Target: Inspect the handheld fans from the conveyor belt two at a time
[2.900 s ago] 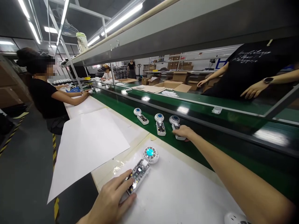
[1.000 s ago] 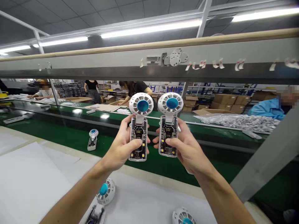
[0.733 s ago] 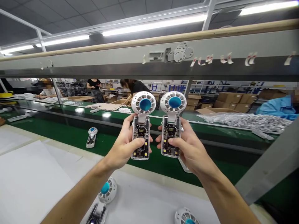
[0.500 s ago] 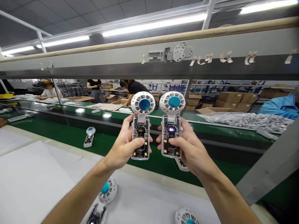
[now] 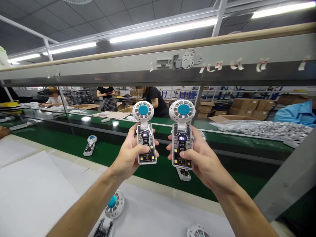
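I hold two small handheld fans upright in front of me, above the green conveyor belt [image 5: 74,144]. My left hand [image 5: 128,156] grips one fan [image 5: 145,135] by its clear handle, thumb on the front. My right hand [image 5: 198,158] grips the other fan [image 5: 182,135] the same way. Each fan has a white round head with a blue centre, and a small purple light glows on each circuit board.
Another fan [image 5: 89,146] lies on the belt at left, and one [image 5: 184,172] lies just under my right hand. Two more fans [image 5: 110,212] [image 5: 197,231] rest on the white table [image 5: 37,194]. Other people work across the line, near cartons.
Earlier my hands were down at fans on the table and belt; now both hold fans up. In the last half second the left fan shifted slightly left and its light came on.
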Demonstrator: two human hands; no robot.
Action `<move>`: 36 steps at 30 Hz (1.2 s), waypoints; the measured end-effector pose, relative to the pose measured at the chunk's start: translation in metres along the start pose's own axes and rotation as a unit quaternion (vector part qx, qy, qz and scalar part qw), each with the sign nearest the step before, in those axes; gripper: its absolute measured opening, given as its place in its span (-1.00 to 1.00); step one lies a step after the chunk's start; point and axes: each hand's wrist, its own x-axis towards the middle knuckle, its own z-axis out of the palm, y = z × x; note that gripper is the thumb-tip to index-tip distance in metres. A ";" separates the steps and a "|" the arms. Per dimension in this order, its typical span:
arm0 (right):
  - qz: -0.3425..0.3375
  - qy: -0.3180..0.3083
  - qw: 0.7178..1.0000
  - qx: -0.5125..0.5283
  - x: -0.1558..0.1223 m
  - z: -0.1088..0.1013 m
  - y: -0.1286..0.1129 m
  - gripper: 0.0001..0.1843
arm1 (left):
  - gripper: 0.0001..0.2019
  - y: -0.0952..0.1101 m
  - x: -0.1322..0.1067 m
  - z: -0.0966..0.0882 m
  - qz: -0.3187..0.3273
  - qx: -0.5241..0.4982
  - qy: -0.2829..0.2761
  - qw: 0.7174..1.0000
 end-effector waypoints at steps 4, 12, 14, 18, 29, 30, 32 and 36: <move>-0.012 0.003 1.000 -0.009 0.002 -0.003 0.001 -0.13 | -0.34 -0.001 0.001 0.001 0.002 0.001 0.009 1.000; 0.002 0.011 1.000 0.015 0.003 -0.003 0.002 -0.24 | -0.34 -0.003 0.001 0.004 0.000 -0.003 0.028 1.000; -0.001 0.014 1.000 0.017 0.004 -0.002 0.001 -0.26 | -0.34 -0.003 0.000 0.005 0.005 -0.002 0.025 1.000; -0.003 0.006 1.000 0.013 0.004 0.000 -0.001 -0.28 | -0.33 -0.003 -0.002 0.005 0.006 -0.008 0.008 1.000; -0.006 -0.009 1.000 0.013 0.001 -0.002 -0.001 -0.28 | -0.32 -0.001 -0.005 0.007 0.001 -0.020 -0.025 1.000; -0.010 -0.012 1.000 0.013 0.001 -0.002 -0.001 -0.28 | -0.33 -0.001 -0.005 0.006 -0.001 -0.021 -0.027 0.999; -0.020 -0.011 1.000 0.007 0.001 -0.001 0.000 -0.28 | -0.34 -0.001 -0.006 0.007 -0.001 -0.023 -0.029 0.999; -0.022 0.063 0.997 0.025 0.000 0.006 -0.003 -0.43 | -0.36 0.000 -0.005 0.008 0.000 -0.019 -0.019 1.000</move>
